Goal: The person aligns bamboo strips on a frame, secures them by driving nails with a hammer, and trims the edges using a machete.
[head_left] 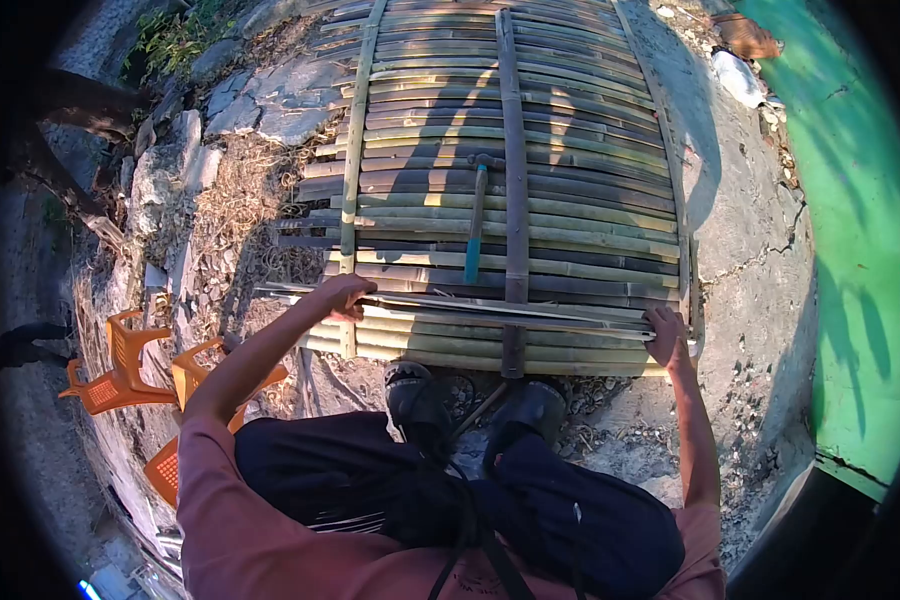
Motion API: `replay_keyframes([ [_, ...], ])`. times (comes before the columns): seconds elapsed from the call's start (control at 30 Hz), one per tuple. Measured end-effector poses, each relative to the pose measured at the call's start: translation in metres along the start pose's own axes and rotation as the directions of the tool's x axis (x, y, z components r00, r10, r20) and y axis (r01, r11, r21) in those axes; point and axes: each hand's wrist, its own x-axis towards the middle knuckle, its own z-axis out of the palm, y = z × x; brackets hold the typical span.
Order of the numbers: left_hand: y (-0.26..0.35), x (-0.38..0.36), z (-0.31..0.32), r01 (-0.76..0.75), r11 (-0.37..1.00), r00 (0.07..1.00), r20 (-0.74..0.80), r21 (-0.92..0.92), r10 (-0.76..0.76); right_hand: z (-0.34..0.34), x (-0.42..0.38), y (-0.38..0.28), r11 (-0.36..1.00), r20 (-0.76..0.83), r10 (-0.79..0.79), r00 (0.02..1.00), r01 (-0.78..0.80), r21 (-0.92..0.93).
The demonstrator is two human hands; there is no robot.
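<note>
A large panel of bamboo slats [600, 208] lies on the ground in front of me, with long poles running across the slats. My left hand [344, 296] is closed around thin split bamboo strips [500, 307] near the panel's left side. Toward the right side, my right hand [668, 336] is closed on the other end of these strips, its fingertips partly hidden. The strips span the near part of the panel from hand to hand. A hammer [475, 240] with a teal grip rests on the slats beside the dark middle pole [515, 200], out of reach of both hands' fingers.
Orange plastic chairs [120, 370] are at the left, near my left arm. Broken rock and dry grass [235, 205] border the panel's left side. A green surface [860, 330] runs along the right, beyond concrete ground [745, 240]. My shoes [417, 405] stand at the panel's near edge.
</note>
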Motion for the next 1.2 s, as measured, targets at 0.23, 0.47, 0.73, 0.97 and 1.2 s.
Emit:
replay_keyframes([
  [0.23, 0.021, -0.034, 0.046, 0.092, 0.993, 0.993, 0.081, -0.078, -0.086, 0.01, -0.055, -0.009, 0.978, 0.141, 0.069, 0.988, -0.095, 0.187],
  [0.47, 0.043, -0.035, 0.009, 0.281, 0.919, 0.942, 0.264, -0.275, -0.209, 0.0, -0.049, -0.015, 0.967, 0.148, -0.042, 0.988, 0.003, 0.256],
  [0.73, 0.042, 0.032, -0.024, 0.229, 0.896, 0.962, -0.054, -0.38, -0.269, -0.001, -0.029, -0.024, 0.947, 0.302, 0.001, 0.953, -0.098, 0.307],
  [0.97, 0.117, 0.126, -0.045, 0.248, 0.901, 0.939, -0.14, -0.357, -0.314, 0.02, -0.019, -0.034, 0.924, 0.287, 0.059, 0.956, -0.162, 0.347],
  [1.2, 0.123, 0.172, -0.041, 0.206, 0.85, 0.888, -0.273, -0.484, -0.371, -0.011, -0.009, -0.085, 0.902, -0.04, 0.105, 0.994, -0.079, 0.425],
])
